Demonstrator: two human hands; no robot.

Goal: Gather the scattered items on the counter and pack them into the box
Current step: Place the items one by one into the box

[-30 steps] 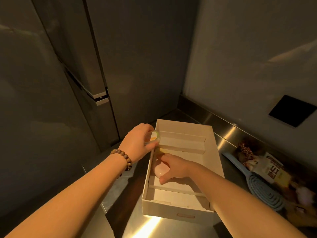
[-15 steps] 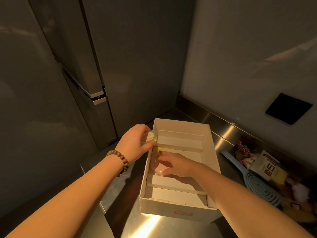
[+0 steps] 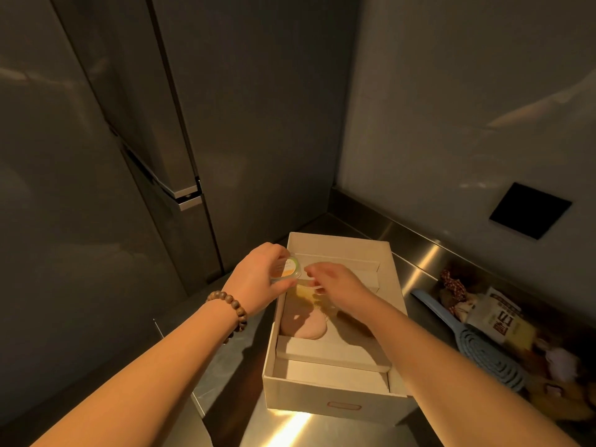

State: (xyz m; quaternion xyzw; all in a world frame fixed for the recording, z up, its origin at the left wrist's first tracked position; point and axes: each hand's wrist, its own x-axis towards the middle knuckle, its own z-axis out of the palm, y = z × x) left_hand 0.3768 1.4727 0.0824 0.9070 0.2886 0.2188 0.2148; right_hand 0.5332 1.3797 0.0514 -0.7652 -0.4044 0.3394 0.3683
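A white cardboard box (image 3: 325, 396) with inner dividers stands on the steel counter. A pink rounded item (image 3: 311, 325) and a yellowish item (image 3: 305, 291) lie in its middle compartment. My left hand (image 3: 258, 279), a bead bracelet on its wrist, grips a small clear tub with an orange and green lid (image 3: 288, 267) over the box's left rim. Just right of the tub, my right hand (image 3: 335, 280) hovers above the middle compartment with blurred, loosely spread fingers; I see nothing in it.
To the right of the box lie a blue hairbrush (image 3: 477, 345), a labelled packet (image 3: 503, 321), a patterned scrunchie (image 3: 451, 282) and several other small items. A grey fridge (image 3: 129, 156) stands left; a wall with a black socket plate (image 3: 529, 209) is behind.
My right hand has let go of the pink item in the middle compartment and risen toward the tub. My left hand has stayed at the box's left rim with the tub.
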